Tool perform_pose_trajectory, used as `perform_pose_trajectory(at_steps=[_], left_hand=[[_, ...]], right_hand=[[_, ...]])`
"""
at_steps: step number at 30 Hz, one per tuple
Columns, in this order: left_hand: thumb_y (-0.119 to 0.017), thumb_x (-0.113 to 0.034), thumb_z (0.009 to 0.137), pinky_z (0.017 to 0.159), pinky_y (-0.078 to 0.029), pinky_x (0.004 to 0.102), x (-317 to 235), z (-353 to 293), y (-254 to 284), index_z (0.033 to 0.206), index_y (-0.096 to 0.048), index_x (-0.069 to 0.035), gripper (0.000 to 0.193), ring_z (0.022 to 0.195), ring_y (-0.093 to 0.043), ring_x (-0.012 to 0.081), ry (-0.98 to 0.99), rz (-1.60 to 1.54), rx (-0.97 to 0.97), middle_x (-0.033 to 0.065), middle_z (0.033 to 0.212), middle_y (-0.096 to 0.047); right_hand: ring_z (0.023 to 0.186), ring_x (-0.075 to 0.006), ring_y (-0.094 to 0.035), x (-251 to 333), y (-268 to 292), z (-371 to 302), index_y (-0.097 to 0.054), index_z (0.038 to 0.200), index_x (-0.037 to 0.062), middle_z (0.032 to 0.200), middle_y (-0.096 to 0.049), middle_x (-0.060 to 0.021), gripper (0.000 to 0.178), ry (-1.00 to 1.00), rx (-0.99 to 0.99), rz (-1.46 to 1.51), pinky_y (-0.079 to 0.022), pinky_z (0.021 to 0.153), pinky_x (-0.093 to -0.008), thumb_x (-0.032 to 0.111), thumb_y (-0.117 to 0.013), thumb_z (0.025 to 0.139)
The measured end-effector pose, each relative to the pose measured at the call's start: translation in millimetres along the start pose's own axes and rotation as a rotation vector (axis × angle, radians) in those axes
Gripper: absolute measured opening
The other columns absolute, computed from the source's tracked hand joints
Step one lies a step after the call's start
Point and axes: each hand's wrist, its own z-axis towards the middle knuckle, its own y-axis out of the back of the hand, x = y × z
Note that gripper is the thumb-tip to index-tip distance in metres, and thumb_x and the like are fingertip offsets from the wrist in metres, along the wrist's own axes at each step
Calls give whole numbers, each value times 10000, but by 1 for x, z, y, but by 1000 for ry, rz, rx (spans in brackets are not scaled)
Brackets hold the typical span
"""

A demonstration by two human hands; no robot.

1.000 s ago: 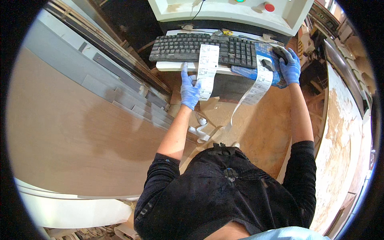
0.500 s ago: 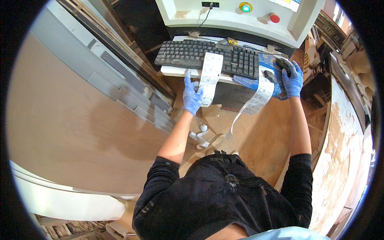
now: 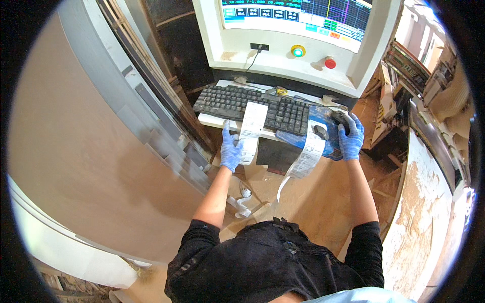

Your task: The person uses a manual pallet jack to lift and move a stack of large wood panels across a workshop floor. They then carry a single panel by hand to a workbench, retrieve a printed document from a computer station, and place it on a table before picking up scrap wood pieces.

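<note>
My left hand (image 3: 232, 151), in a blue glove, grips a strip of printed white labels (image 3: 254, 121) at the front edge of the keyboard shelf (image 3: 209, 120). The strip's upper end lies over a dusty black keyboard (image 3: 227, 101). At the shelf's right end my right hand (image 3: 352, 139), also gloved in blue, is closed over a dark computer mouse (image 3: 339, 119). Beside it, a small dark-and-grey object (image 3: 321, 132) sits on a second label strip (image 3: 309, 154), which hangs off the shelf toward the floor. The mouse lies on a blue printed pad (image 3: 331, 146).
Above the shelf stands a pale machine console with a lit screen (image 3: 303, 17), a glowing green button (image 3: 298, 51) and a red knob (image 3: 330, 62). A large brown panel (image 3: 86, 166) fills the left side. Curled label strip (image 3: 242, 206) lies on the floor; a scuffed board (image 3: 422, 197) stands right.
The view has tilted upward, so more of the screen shows and everything sits lower in the picture. Both hands keep their places on the label strip and the mouse.
</note>
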Motion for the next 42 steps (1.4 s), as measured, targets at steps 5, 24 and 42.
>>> perform_pose_trajectory(at_steps=[5,24,42], left_hand=[[-525,109,764,719,-477,259,8,2,4,1476,-145,-167,853,778,-569,124,-72,-55,2,45,961,-639],[-525,-41,868,853,-457,286,-12,-167,-61,1154,-498,-40,287,956,-551,125,382,-571,786,36,1054,-583],[-542,-79,883,702,-531,251,-4,-344,-111,1228,-467,-131,357,896,-601,99,665,-542,1434,0,1078,-582]], right_hand=[[1134,-291,-503,4,27,-25,-618,1121,98,1211,-561,-132,351,-41,-129,173,-379,995,-380,85,-656,772],[1226,-206,-438,161,80,-293,-448,1307,-20,1308,-495,-114,622,-1078,126,948,-304,1054,-347,226,-702,797],[785,-95,-580,289,214,-487,-651,999,7,866,-678,-57,266,-1538,-16,457,-486,742,-283,209,-663,827]])
